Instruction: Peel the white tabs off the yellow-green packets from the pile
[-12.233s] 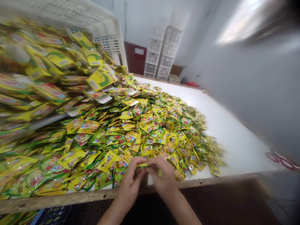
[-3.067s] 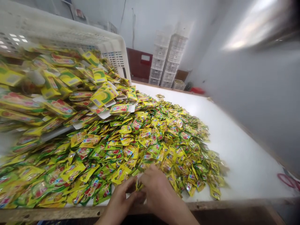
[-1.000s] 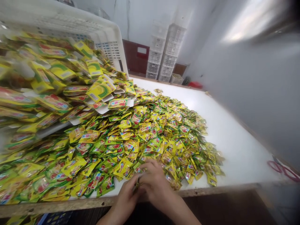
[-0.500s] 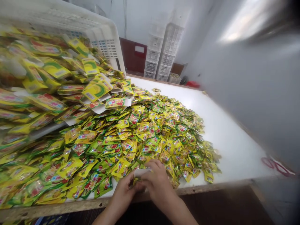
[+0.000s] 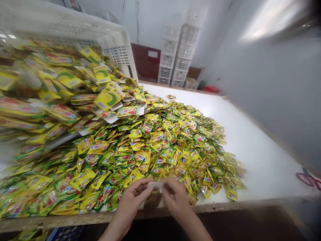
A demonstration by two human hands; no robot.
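Both hands meet at the table's front edge, around a small box (image 5: 153,198) with a pale upper flap. My left hand (image 5: 134,201) has its thumb and fingers closed on the box's left side. On the right side, my right hand (image 5: 175,197) pinches the flap's other end; its fingers are somewhat blurred. The box's lower part looks dark and smeared. Just beyond the hands lies a wide heap of small yellow and green sachets (image 5: 160,140).
A white crate (image 5: 126,50) lies tipped at the left, spilling yellow boxes (image 5: 107,97) over the sachets. Red-handled scissors (image 5: 304,179) rest at the white table's (image 5: 260,160) right edge. Stacked crates (image 5: 183,50) stand behind.
My hands have spread slightly apart, and the pale flap between them is now more in view. The whole scene has shifted a little to the right.
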